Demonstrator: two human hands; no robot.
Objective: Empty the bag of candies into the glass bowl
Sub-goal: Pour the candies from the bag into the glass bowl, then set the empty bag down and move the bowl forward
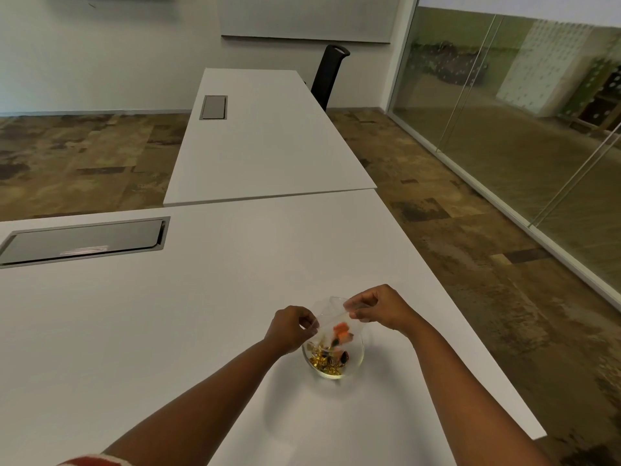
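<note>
both hands, left hand [291, 327] and right hand [379, 309], pinch the clear plastic bag [331, 322] tipped over the round glass bowl [356, 359] near the white bench's [201, 314] right edge; keep its mouth inside the rim so the orange candies [342, 332] drop onto the gold ones.

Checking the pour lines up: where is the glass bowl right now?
In the head view, the glass bowl sits on the near white table, right of centre, directly beneath the clear bag held between both hands.

Even, soft indoor light; faint shadows on tabletop [235, 297]; wide-angle bowing at edges; bag [331, 322] motion-blurred.
</note>
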